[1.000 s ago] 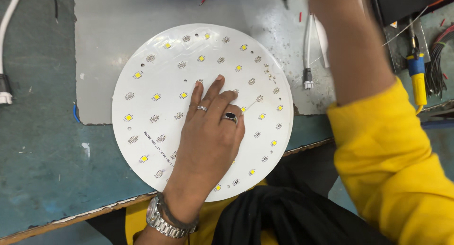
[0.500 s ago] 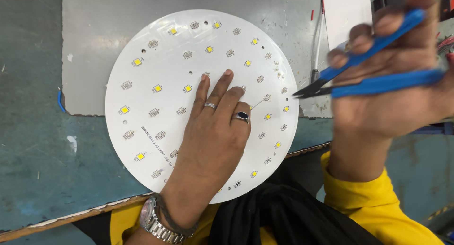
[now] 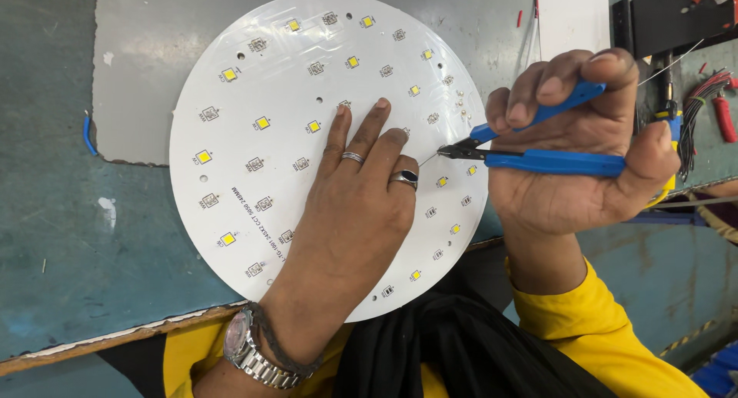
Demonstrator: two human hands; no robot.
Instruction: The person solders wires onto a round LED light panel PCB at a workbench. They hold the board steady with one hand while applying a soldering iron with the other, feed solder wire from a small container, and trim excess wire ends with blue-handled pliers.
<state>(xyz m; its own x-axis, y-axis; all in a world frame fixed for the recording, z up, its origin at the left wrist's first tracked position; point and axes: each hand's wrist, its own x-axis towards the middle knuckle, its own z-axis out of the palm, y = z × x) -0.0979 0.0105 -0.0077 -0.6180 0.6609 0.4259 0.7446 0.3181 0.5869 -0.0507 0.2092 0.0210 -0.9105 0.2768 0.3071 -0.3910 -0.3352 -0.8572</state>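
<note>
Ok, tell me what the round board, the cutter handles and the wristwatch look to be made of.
Round board: probably metal-backed circuit board, matte white coating with small yellow chips.
Cutter handles in the right hand: smooth blue plastic or rubber sleeves, likely over dark metal.
Wristwatch: shiny silver links, apparently steel.

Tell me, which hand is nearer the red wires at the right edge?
Right. The right hand, holding blue cutters, sits just left of the red wires. The left hand lies flat on the round white board, much farther left.
</note>
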